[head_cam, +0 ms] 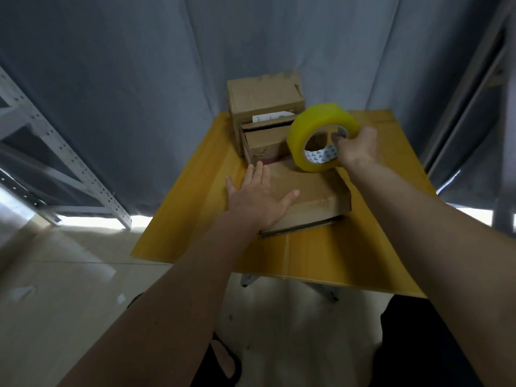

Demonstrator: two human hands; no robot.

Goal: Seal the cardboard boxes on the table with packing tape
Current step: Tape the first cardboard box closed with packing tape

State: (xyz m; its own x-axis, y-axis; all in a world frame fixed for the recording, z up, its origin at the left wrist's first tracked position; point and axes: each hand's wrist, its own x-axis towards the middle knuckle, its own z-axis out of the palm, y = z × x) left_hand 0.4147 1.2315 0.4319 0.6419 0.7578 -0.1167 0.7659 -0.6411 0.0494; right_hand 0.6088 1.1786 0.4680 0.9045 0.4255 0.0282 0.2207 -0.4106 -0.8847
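Note:
A flat cardboard box (312, 196) lies in the middle of the yellow table (349, 252). My left hand (258, 198) presses flat on its top, fingers spread and straight. My right hand (358, 148) grips a large roll of yellow packing tape (315, 129), fingers hooked through its white core, holding it upright at the far edge of that box. Behind stand two more cardboard boxes: a smaller one (265, 142) with a torn front, and a taller one (264, 97) stacked on top of it with a white label.
Grey curtains hang behind and beside the table. A grey perforated metal rack (55, 152) stands at the left. Pale floor tiles lie below, with my foot in a dark sandal (223, 358) near the bottom. The table's front edge is near my body.

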